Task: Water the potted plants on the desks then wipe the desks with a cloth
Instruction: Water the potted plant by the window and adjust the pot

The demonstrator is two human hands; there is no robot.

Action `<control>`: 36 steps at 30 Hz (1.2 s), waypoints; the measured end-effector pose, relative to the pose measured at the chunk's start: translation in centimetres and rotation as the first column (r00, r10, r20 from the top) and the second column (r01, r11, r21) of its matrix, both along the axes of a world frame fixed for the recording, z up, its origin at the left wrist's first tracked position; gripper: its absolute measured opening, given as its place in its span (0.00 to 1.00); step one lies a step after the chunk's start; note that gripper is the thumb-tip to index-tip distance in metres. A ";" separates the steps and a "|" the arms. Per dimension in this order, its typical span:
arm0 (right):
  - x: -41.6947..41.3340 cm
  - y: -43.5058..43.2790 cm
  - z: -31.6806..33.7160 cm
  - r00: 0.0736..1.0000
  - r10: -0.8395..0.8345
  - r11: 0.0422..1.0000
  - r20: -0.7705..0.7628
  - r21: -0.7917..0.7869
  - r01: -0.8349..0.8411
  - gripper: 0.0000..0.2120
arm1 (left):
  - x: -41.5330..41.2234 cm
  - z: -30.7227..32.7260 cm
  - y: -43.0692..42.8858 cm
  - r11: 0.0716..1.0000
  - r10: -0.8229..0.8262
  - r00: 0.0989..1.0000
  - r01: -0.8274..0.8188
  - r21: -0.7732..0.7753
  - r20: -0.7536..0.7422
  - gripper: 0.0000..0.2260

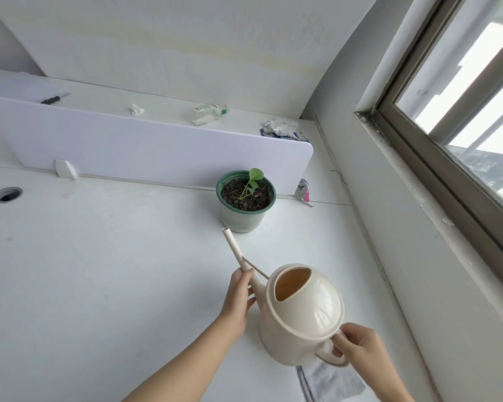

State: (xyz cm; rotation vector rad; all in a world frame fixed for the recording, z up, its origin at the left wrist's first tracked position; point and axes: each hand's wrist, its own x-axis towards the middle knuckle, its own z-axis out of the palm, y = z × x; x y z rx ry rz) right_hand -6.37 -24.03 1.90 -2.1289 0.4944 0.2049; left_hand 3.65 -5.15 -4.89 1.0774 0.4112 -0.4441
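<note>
**Two hands holding a watering can below a potted plant on a white desk**

A cream watering can [302, 311] occupies the lower centre-right of the frame, held over the white desk [99, 285]. Its oval fill opening faces up and toward the camera; whether it holds water cannot be told. The right hand [357, 348], at the lower right, has its fingers curled around the loop handle at the can's near side. The left hand [240, 300], entering from the bottom centre with a bare forearm, has its fingers closed narrowly around the base of the long thin spout, which rises up and to the left. The spout's open tip lies just below and left of the flower pot [244, 211], apart from it and short of the rim.

The flower pot stands at the centre of the frame, near the far edge of the desk. It is pale green with a darker green rim, filled with dark soil, and bears a small seedling [251, 182] with a few light green leaves.

A grey cloth [331, 382] lies flat on the desk at the bottom of the frame, partly hidden beneath the can.

Behind the pot a low white divider panel [143, 149] runs from the left toward the centre. A round cable hole [7, 194] sits at the far left. Beyond the panel, a second desk surface carries a knife [54, 98], a crumpled tissue [136, 109], a plastic bottle [209, 111] lying on its side, and a crumpled plastic bag [282, 126]. A window [462, 117] fills the upper right.
</note>
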 end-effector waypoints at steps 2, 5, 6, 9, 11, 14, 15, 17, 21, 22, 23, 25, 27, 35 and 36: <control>-0.1 0.2 -1.1 0.999 0.014 1.000 -0.031 -0.003 -0.014 0.14 | -0.6 -0.2 0.6 0.999 0.040 0.999 -0.040 0.018 0.028 0.05; 0.1 0.6 -2.2 0.998 0.039 0.999 -0.054 -0.016 -0.040 0.12 | -1.4 -0.6 1.5 0.993 0.114 0.992 -0.116 0.030 0.058 0.06; 0.1 0.8 -2.6 0.997 0.054 0.998 -0.059 -0.024 -0.056 0.10 | -1.6 -0.7 1.8 0.989 0.143 0.988 -0.145 0.037 0.065 0.06; 0.3 1.8 -3.2 0.990 0.116 0.991 -0.077 -0.052 -0.121 0.08 | -2.0 -1.1 3.2 0.974 0.216 0.973 -0.220 0.057 0.080 0.10; 0.4 2.6 -3.2 0.985 0.160 0.986 -0.064 -0.040 -0.163 0.09 | -2.2 -1.1 4.1 0.964 0.250 0.964 -0.256 0.066 0.089 0.10; 0.6 3.8 -3.4 0.976 0.210 0.977 -0.053 -0.033 -0.212 0.12 | -2.5 -1.0 5.4 0.949 0.299 0.949 -0.307 0.074 0.101 0.10; 0.8 4.2 -3.6 0.974 0.223 0.974 -0.045 -0.023 -0.224 0.13 | -2.7 -1.0 5.8 0.943 0.318 0.943 -0.326 0.072 0.103 0.09; 1.1 4.8 -4.0 0.966 0.255 0.967 -0.049 -0.020 -0.256 0.16 | -3.0 -1.0 6.6 0.929 0.353 0.930 -0.362 0.073 0.105 0.09; 1.6 6.1 -4.1 0.941 0.336 0.939 -0.045 -0.064 -0.339 0.20 | -3.7 -1.3 7.8 0.894 0.429 0.894 -0.441 0.083 0.126 0.07; 1.8 6.3 -4.0 0.934 0.355 0.931 -0.037 -0.080 -0.357 0.20 | -4.0 -1.4 8.0 0.886 0.443 0.887 -0.455 0.085 0.129 0.07; 1.9 6.5 -3.9 0.929 0.368 0.925 -0.033 -0.092 -0.370 0.20 | -4.2 -1.4 8.2 0.880 0.456 0.880 -0.468 0.084 0.131 0.07; 2.1 6.9 -4.0 0.922 0.386 0.916 -0.032 -0.105 -0.387 0.19 | -4.5 -1.3 8.5 0.867 0.481 0.867 -0.492 0.077 0.126 0.06; 2.3 7.0 -3.9 0.917 0.398 0.910 -0.023 -0.115 -0.398 0.19 | -4.7 -1.3 8.7 0.860 0.495 0.860 -0.506 0.075 0.124 0.06; 2.7 6.7 -4.1 0.901 0.431 0.897 -0.037 -0.089 -0.433 0.18 | -4.9 -1.7 9.3 0.881 0.417 0.902 -0.431 0.197 0.107 0.15; 2.8 6.6 -4.0 0.896 0.443 0.891 -0.044 -0.090 -0.445 0.18 | -5.1 -1.6 9.4 0.879 0.411 0.906 -0.424 0.217 0.104 0.16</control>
